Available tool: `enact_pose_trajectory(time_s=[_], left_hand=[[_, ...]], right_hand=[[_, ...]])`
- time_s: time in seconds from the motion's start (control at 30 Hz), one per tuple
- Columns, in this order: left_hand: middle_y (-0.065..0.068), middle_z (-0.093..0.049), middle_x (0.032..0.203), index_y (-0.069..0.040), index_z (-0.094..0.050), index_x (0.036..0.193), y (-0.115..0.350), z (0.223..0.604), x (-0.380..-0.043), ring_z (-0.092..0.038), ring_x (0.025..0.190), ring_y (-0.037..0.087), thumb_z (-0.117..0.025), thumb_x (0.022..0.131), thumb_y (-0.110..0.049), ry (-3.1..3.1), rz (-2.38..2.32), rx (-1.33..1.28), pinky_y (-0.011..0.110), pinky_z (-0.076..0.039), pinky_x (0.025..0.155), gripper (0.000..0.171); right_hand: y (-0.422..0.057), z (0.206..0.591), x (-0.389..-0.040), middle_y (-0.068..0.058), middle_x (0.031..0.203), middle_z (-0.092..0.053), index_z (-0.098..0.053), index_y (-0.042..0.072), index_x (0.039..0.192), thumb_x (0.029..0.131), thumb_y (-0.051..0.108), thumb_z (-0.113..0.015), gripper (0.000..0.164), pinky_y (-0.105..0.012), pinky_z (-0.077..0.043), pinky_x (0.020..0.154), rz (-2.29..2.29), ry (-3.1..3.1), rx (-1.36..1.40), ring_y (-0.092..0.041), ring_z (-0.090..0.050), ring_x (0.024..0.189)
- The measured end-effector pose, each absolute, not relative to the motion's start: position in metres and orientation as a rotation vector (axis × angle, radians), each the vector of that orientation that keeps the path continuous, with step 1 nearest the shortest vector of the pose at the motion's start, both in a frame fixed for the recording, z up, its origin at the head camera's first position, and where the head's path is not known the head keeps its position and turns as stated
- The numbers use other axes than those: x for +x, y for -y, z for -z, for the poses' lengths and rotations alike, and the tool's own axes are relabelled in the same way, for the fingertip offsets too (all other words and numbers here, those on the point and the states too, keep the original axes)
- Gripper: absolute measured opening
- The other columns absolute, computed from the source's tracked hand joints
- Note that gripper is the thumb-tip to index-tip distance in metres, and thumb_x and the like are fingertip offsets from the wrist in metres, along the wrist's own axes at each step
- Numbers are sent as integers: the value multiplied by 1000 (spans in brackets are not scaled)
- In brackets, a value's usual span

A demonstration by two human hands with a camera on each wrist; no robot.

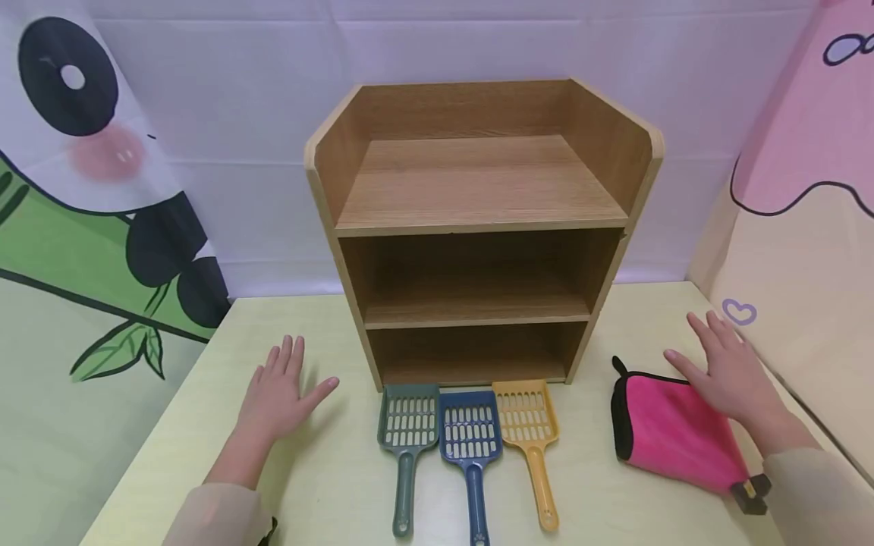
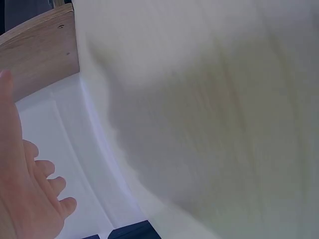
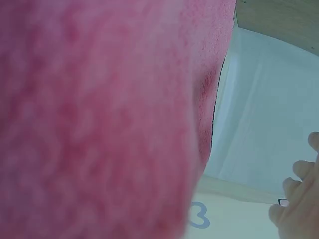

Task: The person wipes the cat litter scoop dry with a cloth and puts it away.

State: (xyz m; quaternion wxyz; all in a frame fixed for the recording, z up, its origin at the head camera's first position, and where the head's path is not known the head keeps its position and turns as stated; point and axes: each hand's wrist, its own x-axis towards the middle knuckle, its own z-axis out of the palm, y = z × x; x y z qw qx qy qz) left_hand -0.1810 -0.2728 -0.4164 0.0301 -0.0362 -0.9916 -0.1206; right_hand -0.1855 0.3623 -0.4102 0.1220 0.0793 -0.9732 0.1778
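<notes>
Three slotted litter scoops lie side by side on the table: a grey-green scoop (image 1: 405, 455), a blue scoop (image 1: 473, 462) and a yellow scoop (image 1: 532, 447). To their left is my left hand (image 1: 276, 398), held over the tabletop with fingers straight and thumb spread; it holds nothing. My right hand (image 1: 734, 375), also empty and spread, is over the far right corner of a folded pink cloth (image 1: 683, 432) with black edging and a loop. Whether it touches the cloth, I cannot tell. In the right wrist view the cloth (image 3: 99, 119) fills most of the picture.
A wooden shelf unit (image 1: 478, 226) with an upper tray and two bare compartments stands behind the scoops. A dark clip-like piece (image 1: 751, 493) lies at the cloth's near corner. Printed sheets hang at the left, back and right of the pale table (image 1: 328, 470).
</notes>
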Motion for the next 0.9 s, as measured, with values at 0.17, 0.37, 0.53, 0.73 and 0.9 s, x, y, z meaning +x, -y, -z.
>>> enact_pose_trajectory(time_s=[0.17,0.37,0.53,0.73,0.9], left_hand=[[28,-9,155,0,-6,150,267,411,-178,-11,140,50,-40,87,-70,3071,413,-102,64,-12,111,101],[30,-13,153,3,-11,149,262,411,-175,-16,138,52,-41,86,-70,3067,436,-100,65,-18,109,102],[31,-18,152,5,-13,148,261,414,-171,-22,136,51,-41,88,-69,3053,500,-100,63,-25,107,100],[31,-21,151,4,-9,149,257,415,-166,-24,137,49,-39,89,-69,3068,660,-64,60,-25,109,99],[34,-24,148,6,-11,148,253,413,-161,-25,135,50,-39,91,-65,3071,759,-67,60,-25,109,95]], right_hand=[[-362,409,-178,-35,151,-9,-13,1,150,95,40,-51,77,-72,-13,102,-668,2855,212,-54,-9,137],[-360,409,-172,-38,150,-7,-13,-2,149,96,38,-50,76,-74,-16,99,-850,2883,195,-58,-10,135],[-359,412,-170,-42,144,-17,-18,-6,146,95,35,-53,74,-73,-20,98,-867,2876,202,-60,-18,130],[-359,412,-168,-41,137,-30,-23,-10,143,94,38,-55,76,-70,-28,93,-839,2905,170,-59,-29,123],[-360,411,-166,-40,134,-36,-26,-11,141,91,43,-58,80,-66,-36,87,-791,2985,124,-58,-39,115]])
